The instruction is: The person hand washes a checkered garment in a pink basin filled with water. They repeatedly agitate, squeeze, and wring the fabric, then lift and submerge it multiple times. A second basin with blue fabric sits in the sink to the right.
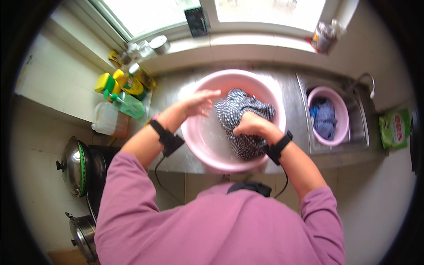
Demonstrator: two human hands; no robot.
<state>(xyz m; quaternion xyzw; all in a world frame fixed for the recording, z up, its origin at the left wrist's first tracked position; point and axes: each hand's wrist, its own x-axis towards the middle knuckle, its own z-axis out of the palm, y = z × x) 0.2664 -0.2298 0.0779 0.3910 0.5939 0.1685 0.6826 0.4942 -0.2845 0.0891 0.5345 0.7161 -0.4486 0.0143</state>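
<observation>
A large pink plastic basin point(203, 145) stands on the steel counter with some water in it. A black-and-white patterned cloth point(232, 111) lies bunched in its right half. My right hand point(251, 124) is on the cloth, its fingers partly hidden in the folds; whether they grip it I cannot tell. Over the basin's left rim is my left hand point(201, 102), with its fingers apart and nothing in it. A gap separates it from the cloth.
To the right, a smaller pink basin point(345, 116) with blue cloth sits in the steel sink point(359, 132) beside a curved faucet point(367, 78). Bottles and a green pump bottle point(132, 106) stand at the left. Further left are a lidded pan point(71, 167) and a steel pot point(86, 232).
</observation>
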